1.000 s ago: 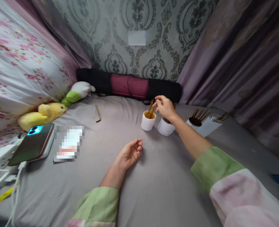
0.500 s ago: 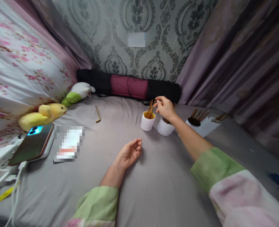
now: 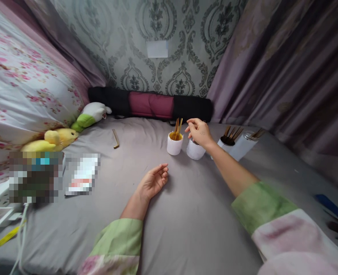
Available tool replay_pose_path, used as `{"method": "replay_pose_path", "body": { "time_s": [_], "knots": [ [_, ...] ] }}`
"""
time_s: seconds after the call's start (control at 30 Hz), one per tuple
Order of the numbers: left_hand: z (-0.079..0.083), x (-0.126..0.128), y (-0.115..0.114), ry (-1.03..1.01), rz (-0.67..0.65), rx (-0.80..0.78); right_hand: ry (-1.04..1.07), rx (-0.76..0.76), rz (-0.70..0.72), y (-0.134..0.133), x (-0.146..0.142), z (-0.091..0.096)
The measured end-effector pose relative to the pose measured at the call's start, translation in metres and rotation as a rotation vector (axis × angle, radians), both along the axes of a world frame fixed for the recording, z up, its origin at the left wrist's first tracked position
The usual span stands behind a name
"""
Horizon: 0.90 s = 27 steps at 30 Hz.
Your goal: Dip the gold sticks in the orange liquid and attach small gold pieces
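My right hand [image 3: 199, 133] hovers above the second white cup [image 3: 195, 151], its fingers loosely bent and apart, with nothing visible in them. Just left of it stands a white cup with a yellow inside [image 3: 174, 146], which holds several thin brown sticks [image 3: 177, 128]. My hand partly hides the second cup's mouth. Lower down, my left hand [image 3: 154, 181] rests on the grey sheet, palm turned up and fingers loosely curled, holding nothing.
Right of my right wrist stand a dark-mouthed white cup [image 3: 225, 145] and a clear-topped white jar [image 3: 243, 147], both with sticks. A bent brown stick [image 3: 115, 139] lies left. Plush toys [image 3: 90, 114], a long black-and-maroon bag [image 3: 151, 105] and charging cables [image 3: 22, 236] surround the sheet.
My right hand has moved off the sticks in the yellow-lined cup and sits over the second cup. The view has shifted slightly; my left hand stays resting.
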State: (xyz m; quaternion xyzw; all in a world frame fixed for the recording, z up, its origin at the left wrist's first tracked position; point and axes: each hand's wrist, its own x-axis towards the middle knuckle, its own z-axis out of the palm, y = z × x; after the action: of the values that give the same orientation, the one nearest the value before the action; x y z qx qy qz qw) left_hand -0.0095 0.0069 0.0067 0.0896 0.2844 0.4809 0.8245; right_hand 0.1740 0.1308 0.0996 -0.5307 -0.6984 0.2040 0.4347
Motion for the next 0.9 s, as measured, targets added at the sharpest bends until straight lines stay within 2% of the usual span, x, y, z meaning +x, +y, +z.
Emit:
{"method": "replay_pose_path", "body": {
  "time_s": [0.53,0.9],
  "knots": [
    [-0.001,0.000,-0.003,0.037,0.019,0.055,0.151,-0.079,0.072,-0.045,-0.001,-0.034],
    [-0.001,0.000,-0.004,0.042,0.032,0.062,0.301,-0.269,0.019,-0.059,-0.016,-0.088]
  ]
}}
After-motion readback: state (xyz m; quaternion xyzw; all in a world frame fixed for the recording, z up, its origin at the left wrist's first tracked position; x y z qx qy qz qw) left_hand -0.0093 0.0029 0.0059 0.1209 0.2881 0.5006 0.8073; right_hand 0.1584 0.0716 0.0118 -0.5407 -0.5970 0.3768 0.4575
